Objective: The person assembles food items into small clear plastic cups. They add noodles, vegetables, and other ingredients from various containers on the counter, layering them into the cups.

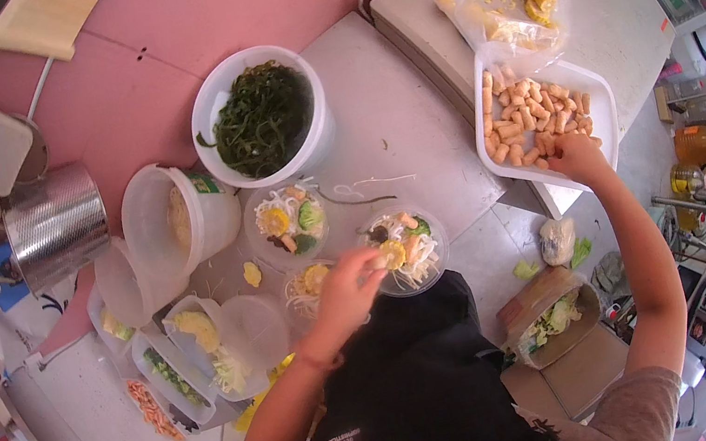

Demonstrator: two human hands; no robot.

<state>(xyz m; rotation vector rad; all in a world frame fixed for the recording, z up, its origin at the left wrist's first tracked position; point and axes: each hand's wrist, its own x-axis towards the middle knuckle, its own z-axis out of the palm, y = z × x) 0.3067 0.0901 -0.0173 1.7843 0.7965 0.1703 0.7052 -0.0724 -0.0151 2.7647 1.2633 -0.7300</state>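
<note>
My left hand [344, 300] reaches over the front of a clear round bowl [443, 257] of white noodles, broccoli, corn and a tan piece. Its fingers are pinched beside a yellow corn slice [393, 254]; what they hold, if anything, is too small to make out. At the right, my right hand [581, 157] dips over the near edge of a white tray [610, 111] into short tan sausage-like pieces [533, 118]. Its fingertips are drawn together among them, partly hidden. Another filled clear bowl [285, 221] stands farther left, and a third bowl [302, 294] is partly behind my left hand.
A white tub of dark green seaweed [264, 118] stands at the back. Leftward are a plastic tub [215, 212], a metal strainer [56, 225] and containers of cut vegetables [175, 379]. A bag of corn [513, 3] lies behind the tray. An open box of leaves [548, 318] sits lower right.
</note>
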